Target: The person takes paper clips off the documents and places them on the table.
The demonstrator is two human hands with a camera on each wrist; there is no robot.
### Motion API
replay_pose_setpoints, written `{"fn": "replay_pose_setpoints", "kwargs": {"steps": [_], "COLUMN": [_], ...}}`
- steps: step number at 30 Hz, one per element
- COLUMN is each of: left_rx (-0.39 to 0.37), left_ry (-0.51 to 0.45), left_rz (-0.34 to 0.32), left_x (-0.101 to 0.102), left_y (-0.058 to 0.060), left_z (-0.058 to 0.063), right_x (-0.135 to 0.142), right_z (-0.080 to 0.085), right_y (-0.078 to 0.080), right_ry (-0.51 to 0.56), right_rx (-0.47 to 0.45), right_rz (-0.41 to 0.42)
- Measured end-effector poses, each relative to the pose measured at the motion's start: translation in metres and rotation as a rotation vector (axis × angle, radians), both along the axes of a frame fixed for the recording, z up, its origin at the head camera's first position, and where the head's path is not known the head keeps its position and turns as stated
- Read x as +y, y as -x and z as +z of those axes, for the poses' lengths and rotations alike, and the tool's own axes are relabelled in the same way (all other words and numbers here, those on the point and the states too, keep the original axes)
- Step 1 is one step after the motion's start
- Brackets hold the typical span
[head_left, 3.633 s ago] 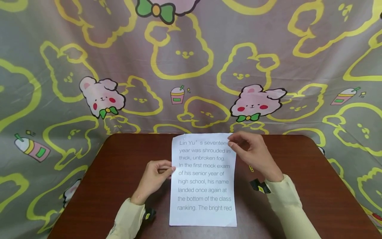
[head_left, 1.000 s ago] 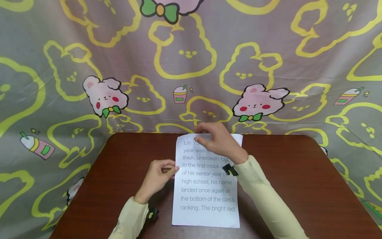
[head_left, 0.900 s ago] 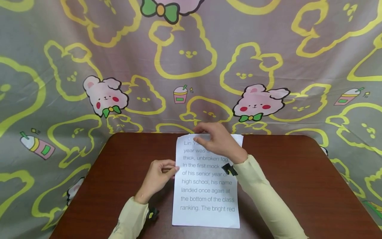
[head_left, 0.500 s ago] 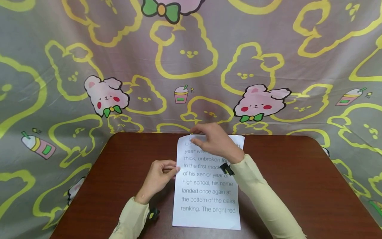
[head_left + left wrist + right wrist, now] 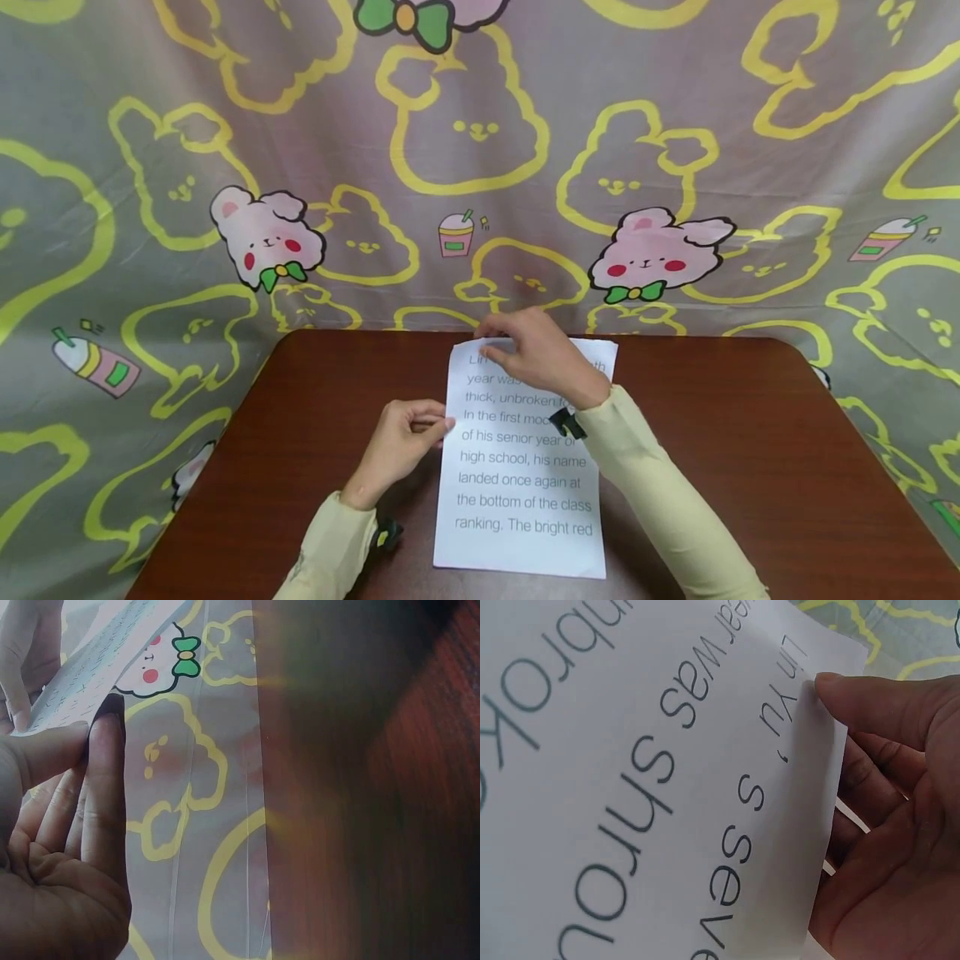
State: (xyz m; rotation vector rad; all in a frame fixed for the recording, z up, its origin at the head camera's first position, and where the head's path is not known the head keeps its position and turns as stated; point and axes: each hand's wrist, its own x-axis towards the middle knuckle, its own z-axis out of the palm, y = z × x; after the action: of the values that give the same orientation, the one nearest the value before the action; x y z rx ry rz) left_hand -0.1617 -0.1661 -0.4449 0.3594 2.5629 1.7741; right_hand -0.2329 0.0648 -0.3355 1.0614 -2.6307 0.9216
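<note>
A white paper sheet (image 5: 525, 500) printed with large English text stands tilted toward the head camera, over the middle of the table. My left hand (image 5: 397, 446) pinches its left edge about a third of the way down. In the left wrist view, the thumb (image 5: 56, 754) and index finger of that hand meet at the paper's edge. My right hand (image 5: 543, 354) grips the top edge near the left corner and covers part of the first lines. The right wrist view shows its thumb (image 5: 870, 709) on the printed face, with the other fingers behind the paper.
The dark brown table (image 5: 765, 467) extends on both sides of the paper. Behind its far edge hangs a grey curtain (image 5: 480, 92) with yellow outlines and cartoon bears. A small black device sits at each wrist, one on the right cuff (image 5: 567, 423) and one on the left (image 5: 386, 536).
My right hand has moved left along the top edge from the upper right corner. A yellow paper clip seen earlier on the table is out of sight. The left hand keeps its pinch.
</note>
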Motion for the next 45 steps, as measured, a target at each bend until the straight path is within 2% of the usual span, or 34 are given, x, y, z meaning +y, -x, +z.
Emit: {"fn": "replay_pose_setpoints", "kwargs": {"steps": [12, 23, 32, 40, 45], "left_rx": [-0.001, 0.005, 0.002, 0.003, 0.007], "left_ry": [0.004, -0.004, 0.006, -0.008, -0.008], "left_rz": [-0.005, -0.011, 0.001, 0.001, 0.015], "left_x": [0.001, 0.002, 0.002, 0.001, -0.001], "left_y": [0.0, 0.0, -0.001, -0.001, 0.0], "left_z": [0.001, 0.001, 0.002, 0.002, 0.002], "right_x": [0.001, 0.003, 0.007, 0.014, 0.022], "right_z": [0.001, 0.004, 0.007, 0.011, 0.015], "right_y": [-0.001, -0.002, -0.002, -0.001, -0.002], "right_ry": [0.0, 0.015, 0.082, 0.179, 0.235], "right_rx": [-0.006, -0.054, -0.064, -0.018, -0.019], "right_rz": [0.009, -0.022, -0.009, -0.016, -0.013]}}
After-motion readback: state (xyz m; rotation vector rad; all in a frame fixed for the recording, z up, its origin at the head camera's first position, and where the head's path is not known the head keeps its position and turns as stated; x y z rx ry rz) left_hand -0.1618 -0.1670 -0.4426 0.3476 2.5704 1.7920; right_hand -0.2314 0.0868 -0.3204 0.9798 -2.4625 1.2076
